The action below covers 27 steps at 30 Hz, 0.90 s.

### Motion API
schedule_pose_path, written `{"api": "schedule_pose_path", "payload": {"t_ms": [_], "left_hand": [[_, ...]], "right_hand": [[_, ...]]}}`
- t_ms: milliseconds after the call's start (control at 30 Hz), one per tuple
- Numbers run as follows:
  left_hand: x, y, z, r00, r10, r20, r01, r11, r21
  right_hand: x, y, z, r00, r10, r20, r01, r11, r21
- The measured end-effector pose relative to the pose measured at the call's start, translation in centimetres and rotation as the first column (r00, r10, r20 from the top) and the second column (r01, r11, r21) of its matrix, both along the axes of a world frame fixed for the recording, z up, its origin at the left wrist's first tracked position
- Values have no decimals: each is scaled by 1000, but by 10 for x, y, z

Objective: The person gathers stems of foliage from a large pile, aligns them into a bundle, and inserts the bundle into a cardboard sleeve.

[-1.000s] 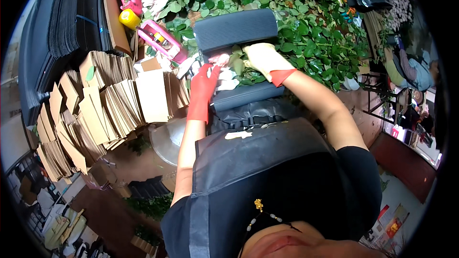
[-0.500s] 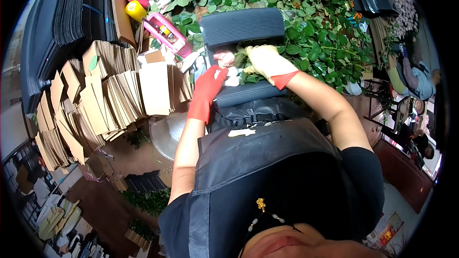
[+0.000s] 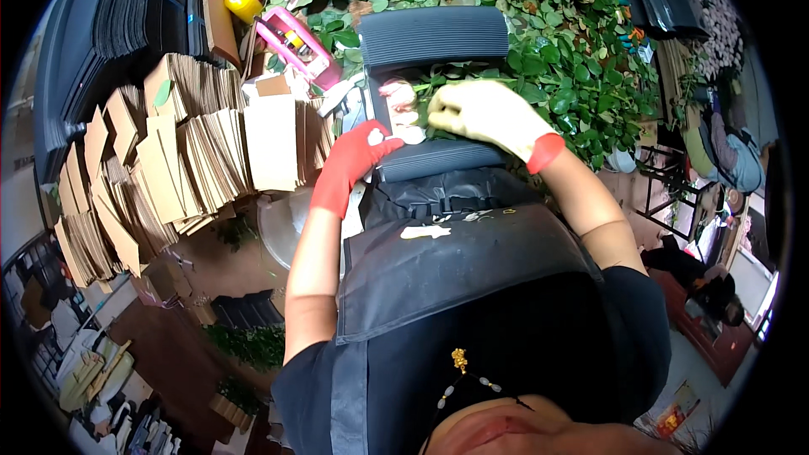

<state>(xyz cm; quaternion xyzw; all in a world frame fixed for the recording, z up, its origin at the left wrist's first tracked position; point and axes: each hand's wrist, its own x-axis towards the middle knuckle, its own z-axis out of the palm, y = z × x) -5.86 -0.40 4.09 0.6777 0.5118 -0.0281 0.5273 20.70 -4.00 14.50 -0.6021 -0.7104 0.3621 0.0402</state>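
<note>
A dark ridged sheet lies before me, its far flap (image 3: 434,36) and near flap (image 3: 442,160) raised on either side of a few pale pink and white rose heads (image 3: 402,105). My left hand (image 3: 358,156), in a red glove, rests at the sheet's left edge beside the blooms, thumb and forefinger apart. Just right of the roses is my right hand (image 3: 489,114), in a cream glove with a red cuff. Its fingers are bent together over the stem area; what they hold is hidden. A green stem (image 3: 451,82) shows behind it.
Leafy green stems (image 3: 556,59) cover the far and right part of the table. On the left stand rows of folded cardboard (image 3: 206,152) and a stack of dark sheets (image 3: 126,25). Pink holders (image 3: 303,46) and a yellow roll (image 3: 243,2) sit between. People are at the far right.
My right hand has drawn back right and nearer to me from the roses, leaving more of them showing. My left hand has shifted slightly left and down along the sheet's edge.
</note>
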Motion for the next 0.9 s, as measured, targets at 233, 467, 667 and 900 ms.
{"api": "schedule_pose_path", "payload": {"t_ms": [233,467,667,900], "left_hand": [[13,-18,-72,919,345,194,-329,938,-109],[0,-61,-59,349,795,496,-824,512,-242],[-130,-126,-55,780,592,-203,-411,730,547],[-28,-44,20,865,445,231,-470,881,61]], "right_hand": [[-22,10,-57,909,299,290,-239,945,-224],[-27,15,-74,867,406,289,-349,909,-229],[-30,20,-78,813,507,284,-468,861,-197],[-36,18,-143,860,411,302,-412,909,-62]]}}
